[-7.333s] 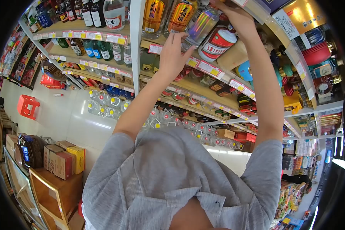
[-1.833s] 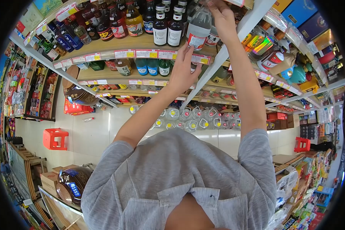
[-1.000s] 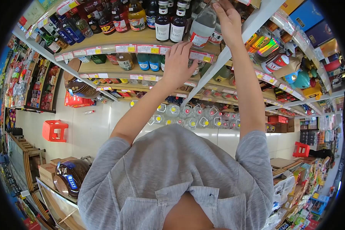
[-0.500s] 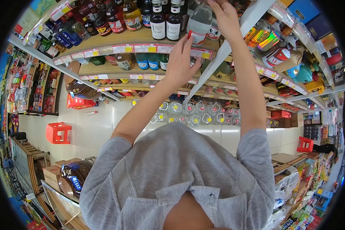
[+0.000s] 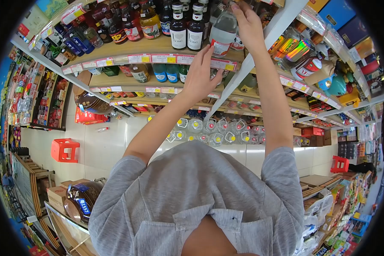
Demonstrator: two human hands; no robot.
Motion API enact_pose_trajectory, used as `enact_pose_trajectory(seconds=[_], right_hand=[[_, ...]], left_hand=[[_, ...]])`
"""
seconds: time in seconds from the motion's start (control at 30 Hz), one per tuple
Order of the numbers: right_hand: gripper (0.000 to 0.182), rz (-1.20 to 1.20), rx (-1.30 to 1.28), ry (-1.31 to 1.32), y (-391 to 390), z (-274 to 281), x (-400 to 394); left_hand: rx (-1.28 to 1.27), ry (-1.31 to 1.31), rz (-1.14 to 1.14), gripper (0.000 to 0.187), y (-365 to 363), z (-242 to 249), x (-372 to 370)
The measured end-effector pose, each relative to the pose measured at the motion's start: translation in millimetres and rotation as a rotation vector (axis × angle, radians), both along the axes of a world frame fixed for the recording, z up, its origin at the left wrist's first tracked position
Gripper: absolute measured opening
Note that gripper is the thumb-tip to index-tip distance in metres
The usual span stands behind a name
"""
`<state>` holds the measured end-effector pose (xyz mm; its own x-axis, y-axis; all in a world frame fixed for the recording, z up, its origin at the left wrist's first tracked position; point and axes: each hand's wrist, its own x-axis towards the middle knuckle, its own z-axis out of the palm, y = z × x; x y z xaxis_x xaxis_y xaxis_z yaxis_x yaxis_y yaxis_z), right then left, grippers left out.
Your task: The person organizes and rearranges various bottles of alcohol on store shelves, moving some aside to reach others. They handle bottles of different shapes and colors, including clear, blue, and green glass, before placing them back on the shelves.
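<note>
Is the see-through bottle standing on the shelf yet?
Nearly. The clear glass bottle with the red-and-white label stands on the wooden shelf beside two dark bottles. The right hand grips its top; the left hand reaches below it. Letting go is left.

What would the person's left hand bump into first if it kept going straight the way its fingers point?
Probably the clear bottle with the red and white label. The left hand lies at the shelf edge, fingers aimed up at the bottle's lower part. Depth is unclear, so the price-tag strip might come first.
</note>
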<state>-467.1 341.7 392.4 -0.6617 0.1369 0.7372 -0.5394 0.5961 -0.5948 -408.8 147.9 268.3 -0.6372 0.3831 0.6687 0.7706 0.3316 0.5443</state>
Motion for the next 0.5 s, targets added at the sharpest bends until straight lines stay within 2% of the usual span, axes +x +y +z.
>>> enact_pose_trajectory(seconds=[0.03,0.13,0.23,0.33,0.43,0.5], right_hand=[[0.049,-0.063,0.059,0.065,3.9,-9.0,-5.8],[0.054,-0.03,-0.116,-0.289,-15.2,15.4,23.2],[0.055,-0.026,-0.088,-0.218,-11.2,12.4,16.3],[0.057,-0.025,-0.075,-0.269,-10.1,13.5,17.7],[0.053,-0.126,-0.256,-0.149,-30.8,10.8,24.6],[0.047,-0.157,-0.115,0.163,-22.0,-4.9,14.8]], left_hand=[[0.002,0.012,-0.003,0.079,-0.5,-1.9,0.1],[0.001,0.011,-0.008,0.079,0.1,-0.8,0.9],[-0.002,-0.02,-0.018,0.079,0.8,0.8,-0.4],[-0.003,-0.006,-0.015,0.079,0.8,1.1,-0.7],[0.022,0.013,-0.02,0.077,-1.0,1.5,0.4],[0.074,0.005,-0.052,0.068,-9.0,8.2,3.8]])
